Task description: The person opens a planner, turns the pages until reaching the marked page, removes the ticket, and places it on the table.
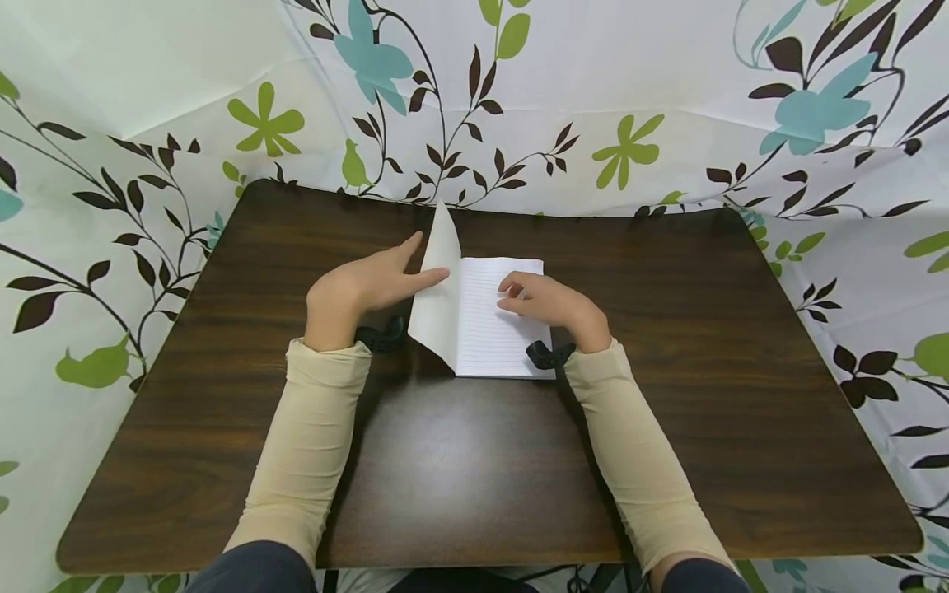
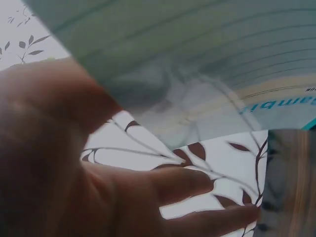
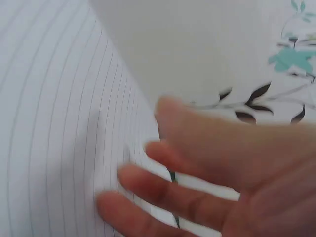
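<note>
An open notebook with ruled pages (image 1: 495, 329) lies in front of the person, its left cover or leaf (image 1: 437, 292) standing up at a tilt. My left hand (image 1: 374, 284) is beside this raised leaf, thumb lying over its inner face and the other fingers extended on the outer side. In the left wrist view, the outer side of the leaf (image 2: 197, 44) shows lines and some blue print; the thumb tip is hidden behind it. My right hand (image 1: 552, 301) hovers close over the right page, fingers loosely bent and nothing between them, as the right wrist view also shows.
The dark wooden table (image 1: 704, 371) extends on both sides of the notebook. A white curtain with a leaf and flower print (image 1: 549, 74) hangs behind and around it. Black bands (image 1: 549, 356) are worn at both wrists.
</note>
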A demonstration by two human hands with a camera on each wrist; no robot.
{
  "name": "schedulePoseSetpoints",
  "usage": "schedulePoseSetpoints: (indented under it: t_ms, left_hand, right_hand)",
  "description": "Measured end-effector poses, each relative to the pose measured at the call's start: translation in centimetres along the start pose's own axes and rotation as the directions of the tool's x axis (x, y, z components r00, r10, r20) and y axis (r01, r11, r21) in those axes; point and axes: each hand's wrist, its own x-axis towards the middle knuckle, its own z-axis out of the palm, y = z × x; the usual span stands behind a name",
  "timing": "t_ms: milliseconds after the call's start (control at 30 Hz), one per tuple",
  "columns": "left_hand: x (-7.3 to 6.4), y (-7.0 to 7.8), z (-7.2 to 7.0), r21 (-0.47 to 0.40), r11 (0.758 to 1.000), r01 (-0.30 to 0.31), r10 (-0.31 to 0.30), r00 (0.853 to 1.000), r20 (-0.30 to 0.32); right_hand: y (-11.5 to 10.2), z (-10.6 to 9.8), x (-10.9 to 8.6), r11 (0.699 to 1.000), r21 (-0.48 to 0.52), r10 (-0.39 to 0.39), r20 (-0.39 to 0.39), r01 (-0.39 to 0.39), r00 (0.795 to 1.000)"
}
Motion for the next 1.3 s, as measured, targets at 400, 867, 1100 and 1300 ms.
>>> schedulePoseSetpoints:
  t_ms: [400,867,1100,1300]
  left_hand:
    - [-0.7,-2.4,-1.1,-0.017,0.999,0.05,-0.048,0.997,0.068]
    - [-1.6,-8.7,1.0,0.033,0.996,0.086,-0.088,0.992,0.091]
    - [-0.4,-10.7,2.6,0.104,0.994,0.038,-0.038,0.999,-0.003]
    - [1.0,-11.8,3.8,0.098,0.995,-0.034,0.039,0.998,-0.052]
  right_hand:
    - [2.4,0.0,-0.3,0.964,-0.026,0.265,-0.042,-0.266,0.963]
    - [2.4,0.3,0.7,0.952,-0.029,0.306,0.014,-0.306,0.952]
    - [2.4,-0.3,1.0,0.95,-0.025,0.311,0.002,-0.311,0.95]
    - [2.7,-0.8,0.8,0.945,-0.024,0.327,-0.009,-0.327,0.945]
